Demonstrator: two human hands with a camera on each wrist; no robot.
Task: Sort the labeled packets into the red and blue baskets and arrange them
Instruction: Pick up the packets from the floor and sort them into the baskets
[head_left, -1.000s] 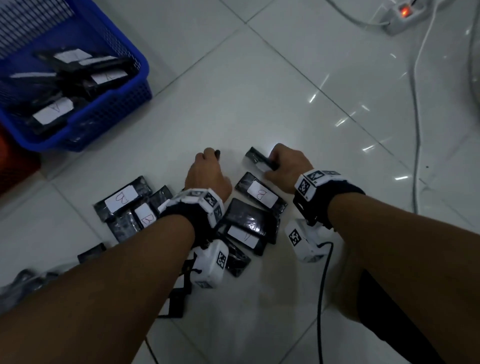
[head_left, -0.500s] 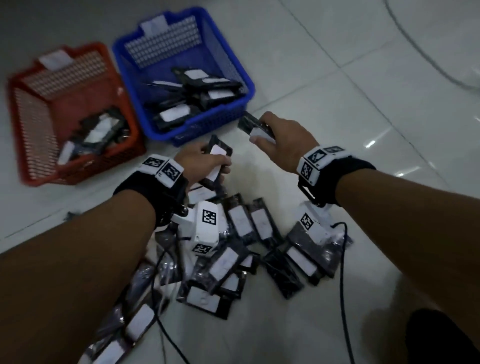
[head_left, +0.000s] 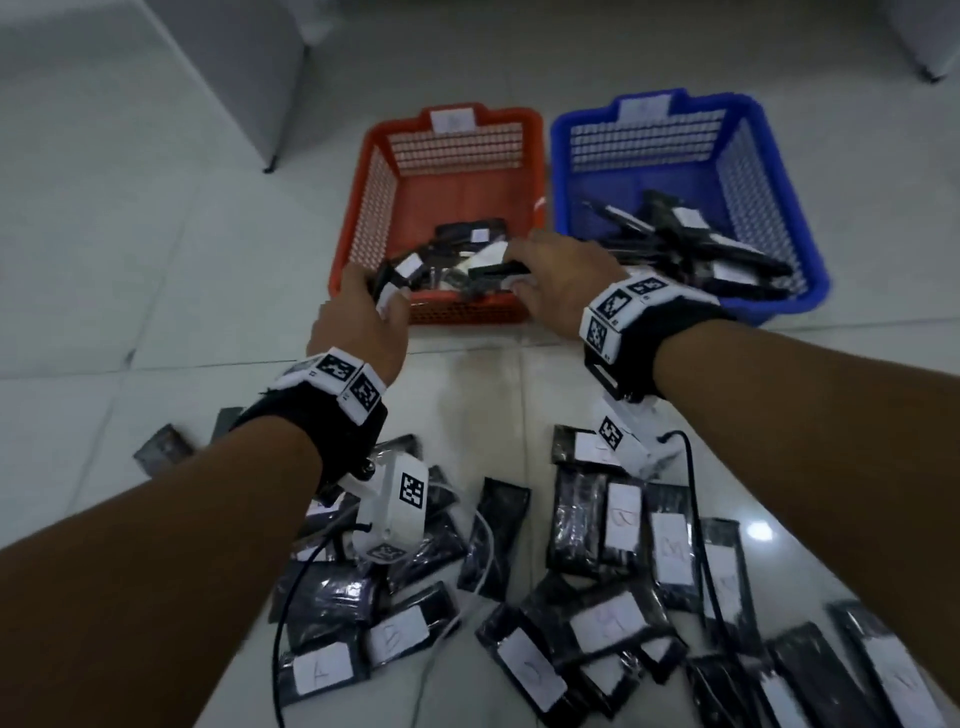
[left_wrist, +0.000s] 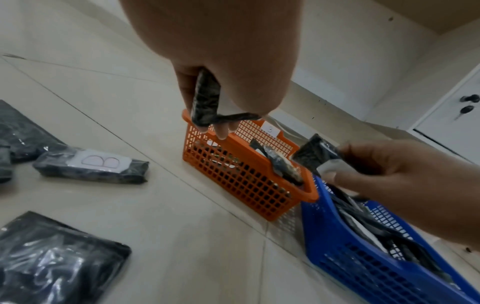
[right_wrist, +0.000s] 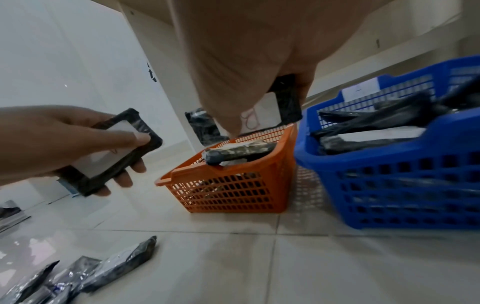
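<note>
The red basket (head_left: 363, 218) and the blue basket (head_left: 748, 171) stand side by side on the tiled floor, each with several black labelled packets inside. My left hand (head_left: 382, 296) grips a black packet (left_wrist: 205, 98) at the red basket's near left corner. My right hand (head_left: 519, 270) pinches another packet (head_left: 498, 270), whose label reads B (right_wrist: 272, 111), over the red basket's near right part. In the right wrist view the left hand's packet (right_wrist: 114, 152) shows a white label under the thumb. A pile of loose packets (head_left: 623, 525) lies on the floor under my forearms.
A grey cabinet (head_left: 244, 67) with a dark foot (head_left: 268, 167) stands left of the red basket. White and black cables (head_left: 698, 525) run over the pile. Two more packets (head_left: 166, 449) lie apart at the left. A packet marked B (left_wrist: 91, 164) lies on the floor.
Both hands lifted a packet each off the floor pile and carried them forward to the red basket. The head view swung so both baskets now sit straight ahead.
</note>
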